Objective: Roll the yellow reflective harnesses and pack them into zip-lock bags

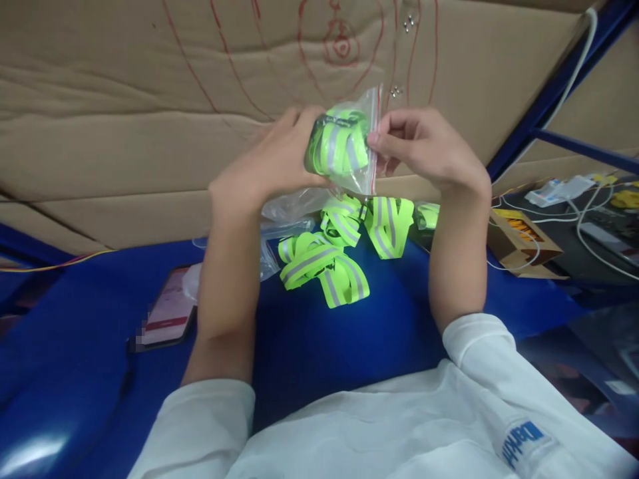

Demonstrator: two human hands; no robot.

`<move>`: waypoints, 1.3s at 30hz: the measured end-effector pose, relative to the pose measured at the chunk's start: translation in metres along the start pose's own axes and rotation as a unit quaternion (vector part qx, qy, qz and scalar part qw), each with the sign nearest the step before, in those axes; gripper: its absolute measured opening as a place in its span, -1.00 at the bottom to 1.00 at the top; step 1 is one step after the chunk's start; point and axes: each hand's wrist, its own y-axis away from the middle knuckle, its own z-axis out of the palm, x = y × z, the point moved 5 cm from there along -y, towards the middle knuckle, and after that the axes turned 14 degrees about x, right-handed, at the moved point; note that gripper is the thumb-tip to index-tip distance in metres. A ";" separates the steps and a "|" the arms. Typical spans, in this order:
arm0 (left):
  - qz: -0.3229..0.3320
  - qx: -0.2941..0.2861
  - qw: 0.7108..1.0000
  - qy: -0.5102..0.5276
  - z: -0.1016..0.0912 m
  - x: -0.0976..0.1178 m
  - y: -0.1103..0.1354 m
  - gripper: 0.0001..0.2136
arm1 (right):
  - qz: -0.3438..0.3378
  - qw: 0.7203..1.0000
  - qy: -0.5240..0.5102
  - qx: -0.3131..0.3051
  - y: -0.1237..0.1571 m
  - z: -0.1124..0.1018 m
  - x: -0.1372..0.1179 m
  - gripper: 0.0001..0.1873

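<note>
Both my hands are raised over a blue table (309, 346). My left hand (279, 156) wraps around a clear zip bag (344, 143) stuffed with neon green reflective straps. My right hand (419, 143) pinches the bag's red-lined open edge with thumb and fingers. Below the bag, several loose neon green straps with grey stripes (334, 256) lie in a heap on the table, next to some empty clear plastic bags (287, 213).
A phone (167, 309) with a lit screen lies at the left on the table. A cardboard sheet (124, 120) with red drawn lines stands behind. At the right are a small brown box (522, 243), white cables and chargers (564, 193), and a blue metal frame (549, 100).
</note>
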 end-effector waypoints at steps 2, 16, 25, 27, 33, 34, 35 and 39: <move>-0.049 0.035 0.998 -0.026 0.002 0.009 -0.005 0.03 | 0.002 0.998 -0.059 0.001 -0.003 0.000 0.000 -0.63; -0.071 0.059 0.990 0.108 -0.007 0.055 -0.006 -0.60 | 0.055 0.993 0.105 -0.019 -0.015 0.016 0.018 -0.71; -0.053 -0.210 0.971 0.101 0.046 0.011 -0.012 -0.51 | 0.025 0.971 0.134 -0.195 0.003 0.032 0.018 -0.75; -0.063 -0.221 0.968 0.101 0.047 0.010 -0.011 -0.48 | 0.018 0.966 0.130 -0.224 0.005 0.034 0.017 -0.76; -0.033 -0.263 0.956 0.126 0.048 0.014 -0.009 -0.58 | 0.085 0.965 0.131 -0.211 0.002 0.042 0.022 -0.88; -0.031 -0.267 0.954 0.136 0.048 0.013 -0.009 -0.59 | 0.078 0.966 0.140 -0.202 0.002 0.043 0.021 -0.88; -0.031 -0.271 0.951 0.149 0.049 0.011 -0.009 -0.60 | 0.059 0.967 0.152 -0.196 0.001 0.044 0.018 -0.87; -0.075 -0.274 0.921 0.266 0.053 0.005 -0.008 -0.61 | -0.039 0.961 0.212 -0.172 0.002 0.045 0.004 -0.75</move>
